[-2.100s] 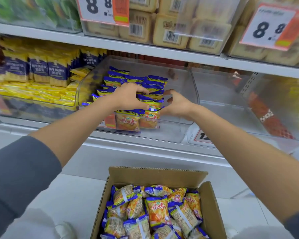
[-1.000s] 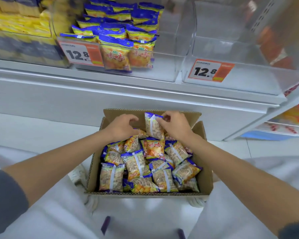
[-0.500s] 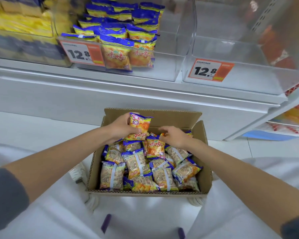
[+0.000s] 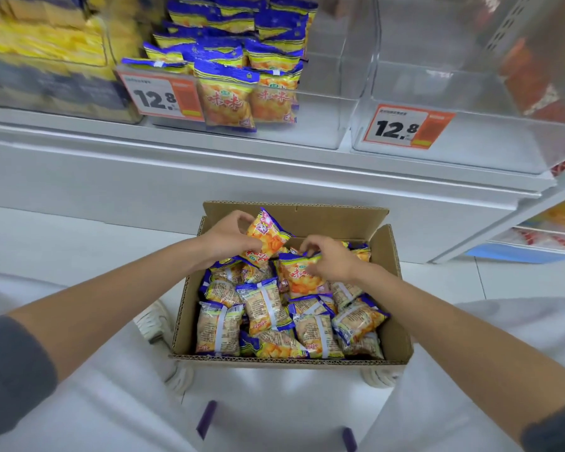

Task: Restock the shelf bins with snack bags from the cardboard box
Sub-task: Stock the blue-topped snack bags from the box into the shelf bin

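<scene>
An open cardboard box (image 4: 395,321) on the floor holds several orange-and-blue snack bags (image 4: 265,308). My left hand (image 4: 225,238) grips one snack bag (image 4: 268,234), lifted above the pile at the box's far end. My right hand (image 4: 331,259) pinches the top edge of another bag (image 4: 299,277) that lies on the pile. Above, a clear shelf bin (image 4: 320,125) holds several of the same bags (image 4: 227,99) in its left half.
A second clear bin (image 4: 470,154) with a 12.8 price tag (image 4: 405,127) stands to the right. Yellow packs (image 4: 43,44) fill the bin at the left. The white shelf base (image 4: 209,177) rises right behind the box. My knees flank the box.
Both hands came down from the shelf bin into the box. My left hand has lifted a bag off the pile, and my right hand has taken hold of another bag's top edge.
</scene>
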`<control>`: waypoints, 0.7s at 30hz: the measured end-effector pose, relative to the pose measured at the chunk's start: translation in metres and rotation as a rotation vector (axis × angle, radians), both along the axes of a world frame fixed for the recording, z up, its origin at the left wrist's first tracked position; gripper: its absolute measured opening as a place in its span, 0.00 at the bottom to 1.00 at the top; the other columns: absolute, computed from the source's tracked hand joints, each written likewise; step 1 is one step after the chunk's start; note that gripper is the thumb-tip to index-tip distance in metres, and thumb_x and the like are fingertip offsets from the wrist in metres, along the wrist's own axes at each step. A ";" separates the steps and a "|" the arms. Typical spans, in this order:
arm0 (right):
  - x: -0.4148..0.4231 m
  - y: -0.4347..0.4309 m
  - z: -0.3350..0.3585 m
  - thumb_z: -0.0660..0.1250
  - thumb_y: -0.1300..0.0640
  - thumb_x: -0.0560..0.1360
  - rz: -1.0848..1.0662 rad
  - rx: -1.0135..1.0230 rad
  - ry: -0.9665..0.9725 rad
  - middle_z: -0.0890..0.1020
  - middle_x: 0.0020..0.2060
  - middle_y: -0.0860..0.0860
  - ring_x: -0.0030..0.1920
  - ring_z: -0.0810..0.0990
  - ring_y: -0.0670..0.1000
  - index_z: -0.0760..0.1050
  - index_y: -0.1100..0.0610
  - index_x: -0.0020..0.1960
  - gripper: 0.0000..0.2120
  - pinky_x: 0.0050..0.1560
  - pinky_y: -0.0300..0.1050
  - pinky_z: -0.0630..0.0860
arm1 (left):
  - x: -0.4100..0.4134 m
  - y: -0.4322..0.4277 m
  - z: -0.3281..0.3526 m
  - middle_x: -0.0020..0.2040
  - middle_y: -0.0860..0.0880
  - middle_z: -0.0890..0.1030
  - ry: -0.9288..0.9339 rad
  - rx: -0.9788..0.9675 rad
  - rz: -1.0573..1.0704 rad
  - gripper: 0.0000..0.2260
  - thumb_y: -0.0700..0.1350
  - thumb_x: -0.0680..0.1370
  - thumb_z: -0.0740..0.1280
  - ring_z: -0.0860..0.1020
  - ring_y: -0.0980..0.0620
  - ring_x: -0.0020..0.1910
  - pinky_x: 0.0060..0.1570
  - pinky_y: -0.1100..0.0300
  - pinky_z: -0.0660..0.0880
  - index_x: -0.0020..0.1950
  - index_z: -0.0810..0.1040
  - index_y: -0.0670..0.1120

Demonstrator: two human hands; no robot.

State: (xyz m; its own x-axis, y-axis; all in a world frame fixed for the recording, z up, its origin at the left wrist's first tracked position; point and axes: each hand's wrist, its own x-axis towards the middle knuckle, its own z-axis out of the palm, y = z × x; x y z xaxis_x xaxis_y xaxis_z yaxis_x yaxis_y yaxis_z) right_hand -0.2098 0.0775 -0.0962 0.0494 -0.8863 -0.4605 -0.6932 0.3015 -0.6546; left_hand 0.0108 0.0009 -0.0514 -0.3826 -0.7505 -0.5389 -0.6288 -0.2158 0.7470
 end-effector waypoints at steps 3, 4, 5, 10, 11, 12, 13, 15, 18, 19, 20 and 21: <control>-0.018 -0.004 0.052 0.72 0.69 0.70 -0.078 -0.125 -0.036 0.79 0.52 0.49 0.36 0.78 0.50 0.74 0.53 0.54 0.18 0.37 0.51 0.78 | 0.002 -0.004 0.006 0.57 0.48 0.75 -0.019 -0.120 0.076 0.23 0.46 0.71 0.77 0.75 0.50 0.54 0.49 0.57 0.72 0.61 0.72 0.46; -0.022 -0.006 0.068 0.72 0.69 0.69 -0.083 -0.169 -0.067 0.80 0.51 0.49 0.37 0.77 0.51 0.74 0.52 0.52 0.18 0.38 0.54 0.78 | 0.003 -0.006 0.008 0.56 0.48 0.77 0.000 -0.152 0.094 0.21 0.47 0.70 0.78 0.77 0.50 0.53 0.49 0.56 0.74 0.57 0.74 0.46; -0.025 -0.007 0.083 0.71 0.70 0.68 -0.078 -0.208 -0.109 0.81 0.50 0.50 0.39 0.77 0.52 0.75 0.52 0.51 0.18 0.40 0.57 0.78 | 0.003 -0.007 0.011 0.55 0.48 0.78 0.021 -0.180 0.096 0.19 0.49 0.69 0.78 0.78 0.50 0.53 0.51 0.56 0.76 0.55 0.76 0.47; -0.009 -0.009 0.114 0.75 0.69 0.69 -0.020 -0.282 -0.253 0.82 0.49 0.48 0.48 0.81 0.61 0.77 0.55 0.54 0.18 0.46 0.60 0.79 | -0.007 -0.001 0.030 0.48 0.51 0.84 0.205 -0.170 0.031 0.06 0.48 0.76 0.71 0.83 0.53 0.46 0.54 0.49 0.79 0.51 0.80 0.49; -0.003 -0.010 0.114 0.75 0.68 0.69 -0.010 -0.290 -0.259 0.82 0.49 0.48 0.48 0.81 0.59 0.76 0.53 0.55 0.19 0.47 0.58 0.80 | -0.011 0.001 0.035 0.50 0.50 0.84 0.238 -0.115 0.020 0.09 0.51 0.78 0.68 0.83 0.52 0.47 0.54 0.48 0.79 0.55 0.80 0.50; 0.001 -0.011 0.112 0.75 0.68 0.69 0.003 -0.301 -0.264 0.82 0.50 0.48 0.47 0.82 0.55 0.76 0.50 0.55 0.21 0.48 0.56 0.80 | -0.014 0.002 0.040 0.53 0.50 0.83 0.249 -0.040 -0.008 0.14 0.56 0.78 0.65 0.83 0.50 0.49 0.54 0.47 0.79 0.60 0.78 0.51; 0.005 -0.013 0.112 0.74 0.69 0.69 0.020 -0.316 -0.264 0.81 0.50 0.47 0.46 0.81 0.52 0.75 0.48 0.55 0.22 0.48 0.54 0.80 | -0.016 0.003 0.044 0.55 0.50 0.83 0.264 0.045 -0.044 0.21 0.62 0.76 0.62 0.83 0.49 0.52 0.54 0.47 0.79 0.64 0.76 0.53; 0.011 -0.018 0.110 0.74 0.68 0.69 0.040 -0.352 -0.262 0.81 0.50 0.47 0.46 0.80 0.51 0.75 0.48 0.57 0.23 0.49 0.52 0.78 | -0.017 0.000 0.047 0.59 0.50 0.81 0.286 0.116 -0.134 0.28 0.67 0.70 0.62 0.82 0.50 0.54 0.53 0.51 0.80 0.66 0.72 0.54; 0.014 -0.026 0.112 0.75 0.67 0.69 0.025 -0.396 -0.279 0.81 0.52 0.50 0.52 0.80 0.49 0.75 0.53 0.59 0.22 0.51 0.44 0.78 | -0.015 -0.008 0.045 0.63 0.51 0.74 0.194 -0.070 -0.213 0.36 0.62 0.63 0.76 0.80 0.54 0.56 0.55 0.54 0.79 0.66 0.65 0.55; 0.015 -0.027 0.114 0.75 0.67 0.69 0.026 -0.399 -0.284 0.80 0.53 0.50 0.53 0.80 0.48 0.75 0.54 0.60 0.22 0.52 0.43 0.78 | -0.014 -0.011 0.044 0.64 0.51 0.73 0.167 -0.119 -0.219 0.39 0.61 0.61 0.79 0.79 0.54 0.57 0.56 0.53 0.79 0.66 0.65 0.55; 0.017 -0.029 0.114 0.75 0.66 0.69 0.031 -0.398 -0.281 0.80 0.54 0.51 0.53 0.80 0.48 0.75 0.54 0.61 0.22 0.53 0.43 0.79 | -0.013 -0.014 0.044 0.65 0.51 0.73 0.144 -0.165 -0.228 0.41 0.62 0.58 0.80 0.79 0.53 0.57 0.57 0.52 0.78 0.65 0.66 0.55; 0.019 -0.029 0.116 0.76 0.65 0.69 0.043 -0.398 -0.262 0.79 0.56 0.51 0.54 0.79 0.47 0.75 0.54 0.63 0.24 0.53 0.43 0.79 | -0.011 -0.015 0.045 0.65 0.50 0.73 0.120 -0.216 -0.241 0.42 0.62 0.57 0.79 0.78 0.53 0.59 0.58 0.51 0.77 0.66 0.66 0.55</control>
State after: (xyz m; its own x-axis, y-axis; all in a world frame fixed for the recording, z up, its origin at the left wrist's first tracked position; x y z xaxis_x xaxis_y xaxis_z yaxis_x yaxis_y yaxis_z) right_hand -0.1912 0.0488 0.0199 0.1587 -0.9859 -0.0525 -0.4959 -0.0336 -0.8677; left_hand -0.0007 -0.0141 -0.0065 -0.6139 -0.7224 -0.3183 -0.5477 0.0994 0.8307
